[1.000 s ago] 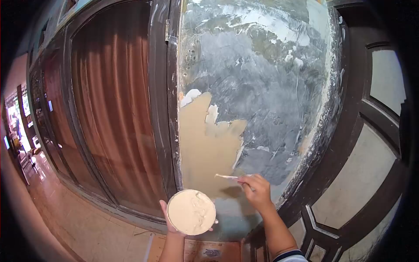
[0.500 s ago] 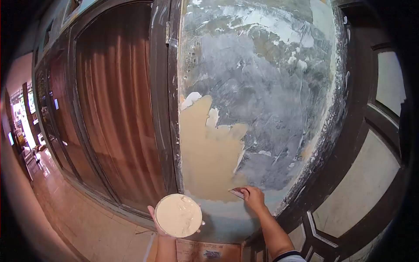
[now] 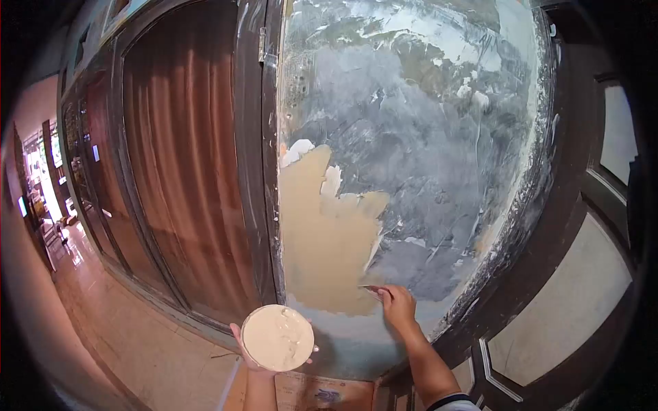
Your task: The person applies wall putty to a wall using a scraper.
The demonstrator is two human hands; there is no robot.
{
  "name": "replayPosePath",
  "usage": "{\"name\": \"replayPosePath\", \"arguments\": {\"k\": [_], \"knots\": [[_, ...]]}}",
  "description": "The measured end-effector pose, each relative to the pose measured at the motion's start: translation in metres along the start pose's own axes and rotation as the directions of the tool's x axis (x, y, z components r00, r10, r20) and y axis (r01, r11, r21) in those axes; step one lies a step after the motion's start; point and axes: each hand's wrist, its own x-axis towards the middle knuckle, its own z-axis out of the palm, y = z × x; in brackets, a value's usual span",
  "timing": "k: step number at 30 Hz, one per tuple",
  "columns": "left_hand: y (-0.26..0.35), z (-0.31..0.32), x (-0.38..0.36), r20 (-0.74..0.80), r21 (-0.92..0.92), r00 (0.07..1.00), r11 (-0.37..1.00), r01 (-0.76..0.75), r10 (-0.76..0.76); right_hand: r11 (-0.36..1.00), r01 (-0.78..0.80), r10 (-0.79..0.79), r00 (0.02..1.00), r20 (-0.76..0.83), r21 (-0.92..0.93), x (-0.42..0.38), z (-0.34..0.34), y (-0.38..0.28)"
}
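My left hand [image 3: 249, 362] supports a round tub [image 3: 274, 370] from below and the side, its fingers around the edge. Smooth cream-coloured putty [image 3: 271, 335] fills the tub, with a rougher, scooped area on its right. Closed around a small putty knife [image 3: 372, 290] is my right hand [image 3: 399, 307]. The knife's blade points left and lies at the lower right part of a tan putty patch [image 3: 329, 240]. That patch covers the lower left of a grey wall panel [image 3: 432, 151], with a ragged upper and right edge.
A dark wooden frame [image 3: 255, 137] and a glazed door with a brown curtain [image 3: 185, 171] stand left of the panel. At the right is a dark door with pale panels [image 3: 562, 294]. Printed cardboard [image 3: 308, 392] lies below the wall. Tiled floor [image 3: 164, 349] runs off leftward.
My right hand and the putty knife have moved slightly upward over the tan patch. The left hand still holds the tub in nearly the same place. The view has shifted a little.
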Motion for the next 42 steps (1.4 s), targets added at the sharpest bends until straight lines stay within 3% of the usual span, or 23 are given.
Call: {"name": "replayPosePath", "arguments": {"k": [3, 7, 9, 11, 13, 17, 19, 25, 29, 31, 33, 35, 36, 37, 39, 40, 42], "knots": [[-0.001, -0.005, -0.003, -0.006, 0.022, 1.000, 1.000, -0.017, 0.017, 0.997, 0.077, -0.077, 0.997, 0.025, 0.032, -0.020, 0.014, 0.012], [-0.007, -0.008, -0.009, 0.008, 0.048, 1.000, 0.999, -0.023, 0.023, 0.998, -0.006, 0.015, 0.987, 0.159, -0.058, -0.028, 0.029, 0.013], [-0.008, -0.007, -0.008, 0.018, 0.039, 1.000, 0.999, -0.017, 0.017, 0.998, 0.014, -0.007, 0.992, 0.122, -0.054, -0.011, 0.017, 0.010], [-0.009, -0.010, -0.008, 0.004, 0.042, 0.999, 0.998, -0.042, 0.042, 1.000, -0.010, 0.011, 0.999, -0.032, 0.025, 0.000, -0.003, 0.001], [-0.011, -0.011, -0.008, -0.022, 0.010, 0.999, 0.999, -0.042, 0.042, 0.999, -0.019, 0.021, 0.999, -0.041, 0.047, -0.001, -0.005, 0.004], [-0.015, -0.024, -0.014, -0.013, 0.048, 0.998, 0.997, -0.067, 0.068, 0.997, 0.046, -0.049, 0.998, 0.046, 0.069, -0.042, 0.025, 0.022], [-0.015, -0.025, -0.014, -0.003, 0.080, 0.997, 0.993, -0.082, 0.083, 0.998, -0.006, 0.018, 0.978, 0.206, -0.057, -0.049, 0.040, 0.028], [-0.017, -0.020, -0.014, -0.039, 0.082, 0.996, 0.993, -0.082, 0.086, 0.998, -0.038, 0.040, 0.998, -0.051, 0.049, -0.014, 0.001, 0.020], [-0.019, -0.018, -0.015, -0.036, 0.075, 0.994, 0.992, -0.104, 0.107, 0.991, 0.018, -0.016, 1.000, -0.013, 0.133, -0.037, 0.010, 0.024], [-0.022, -0.016, -0.016, -0.104, 0.029, 0.980, 0.986, -0.167, 0.169, 0.996, 0.053, -0.061, 0.991, 0.120, 0.066, -0.058, 0.035, 0.034], [-0.020, -0.016, -0.014, 0.039, 0.077, 0.996, 0.994, -0.081, 0.078, 0.996, 0.070, -0.077, 0.988, 0.135, 0.060, -0.058, 0.055, 0.045], [-0.019, -0.020, -0.016, -0.001, 0.093, 0.996, 0.992, -0.088, 0.088, 0.992, -0.002, 0.032, 0.973, 0.229, -0.128, -0.037, 0.044, 0.031], [-0.019, -0.022, -0.016, 0.000, 0.091, 0.996, 0.992, -0.087, 0.087, 1.000, -0.002, 0.000, 0.995, 0.095, 0.020, -0.025, 0.037, 0.026], [-0.019, -0.025, -0.017, -0.029, 0.101, 0.993, 0.989, -0.108, 0.111, 1.000, -0.002, 0.000, 0.995, 0.096, 0.018, -0.015, 0.027, 0.020], [-0.019, -0.026, -0.017, -0.054, 0.113, 0.989, 0.985, -0.130, 0.137, 0.993, -0.027, 0.033, 0.998, -0.052, 0.111, 0.000, 0.004, 0.010], [-0.018, -0.026, -0.018, -0.035, 0.124, 0.991, 0.985, -0.124, 0.129, 0.990, 0.058, -0.044, 0.993, -0.107, 0.129, 0.002, -0.004, 0.006], [-0.019, -0.031, -0.021, -0.071, 0.161, 0.983, 0.975, -0.155, 0.168, 0.990, 0.078, -0.070, 0.995, -0.067, 0.117, -0.015, 0.005, 0.013]]}}
